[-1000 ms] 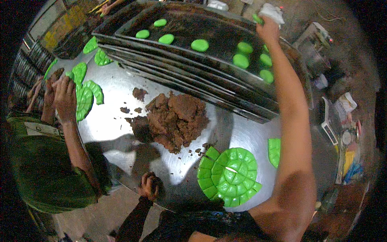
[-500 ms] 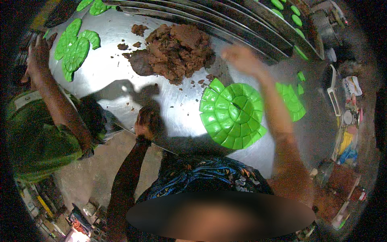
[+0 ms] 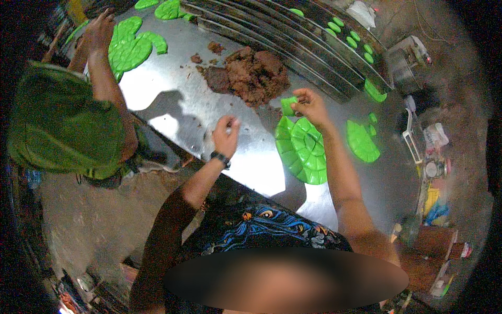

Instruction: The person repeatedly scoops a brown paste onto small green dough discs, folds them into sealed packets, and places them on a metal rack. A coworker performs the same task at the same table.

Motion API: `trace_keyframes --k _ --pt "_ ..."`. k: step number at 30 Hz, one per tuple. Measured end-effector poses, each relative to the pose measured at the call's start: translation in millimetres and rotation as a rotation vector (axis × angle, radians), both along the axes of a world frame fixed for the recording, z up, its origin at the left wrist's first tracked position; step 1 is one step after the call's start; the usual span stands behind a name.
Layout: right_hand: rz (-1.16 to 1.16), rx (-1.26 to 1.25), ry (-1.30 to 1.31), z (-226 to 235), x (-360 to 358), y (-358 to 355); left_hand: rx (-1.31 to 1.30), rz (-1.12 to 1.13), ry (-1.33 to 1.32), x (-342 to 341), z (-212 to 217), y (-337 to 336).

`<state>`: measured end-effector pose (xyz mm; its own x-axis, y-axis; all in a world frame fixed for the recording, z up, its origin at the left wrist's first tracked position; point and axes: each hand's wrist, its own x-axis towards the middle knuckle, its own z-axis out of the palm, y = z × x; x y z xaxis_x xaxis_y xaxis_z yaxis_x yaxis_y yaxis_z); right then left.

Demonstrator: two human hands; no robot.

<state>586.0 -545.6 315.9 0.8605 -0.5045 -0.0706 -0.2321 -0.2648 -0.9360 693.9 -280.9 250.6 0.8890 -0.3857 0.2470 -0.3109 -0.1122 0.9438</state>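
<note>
My right hand pinches a small piece of green dough between thumb and fingertips. It is just above a round, flat sheet of green dough scored into segments, whose right side my forearm partly hides. My left hand, with a dark band at the wrist, is over the metal table's near edge. Its fingers are curled in toward the thumb, and a small pale spot shows between them, too blurred to name. Beyond both hands lies a crumbly mound of brown filling.
A person in a green top works at the left beside a green dough sheet. Stacked dark trays stand along the far side, the rearmost bearing green oval pieces. Another cut dough sheet lies right of my forearm.
The view has shifted. My right hand has drawn back from beside the mound and now holds a green dough piece. My left hand has come forward into the light.
</note>
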Motion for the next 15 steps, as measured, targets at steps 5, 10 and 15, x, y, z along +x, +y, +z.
trace_keyframes --k 5,10,15 --pt "-0.016 0.342 -0.183 35.7 5.7 134.6 -0.266 0.029 0.105 -16.4 54.3 -29.4" --pt "-0.004 0.205 0.021 14.5 -21.3 169.8 -0.197 -0.127 0.473 -20.3 38.4 1.9" --pt "0.279 -0.574 -0.085 -38.4 -60.0 178.5 0.222 -0.19 -0.213 -37.9 -5.2 42.0"
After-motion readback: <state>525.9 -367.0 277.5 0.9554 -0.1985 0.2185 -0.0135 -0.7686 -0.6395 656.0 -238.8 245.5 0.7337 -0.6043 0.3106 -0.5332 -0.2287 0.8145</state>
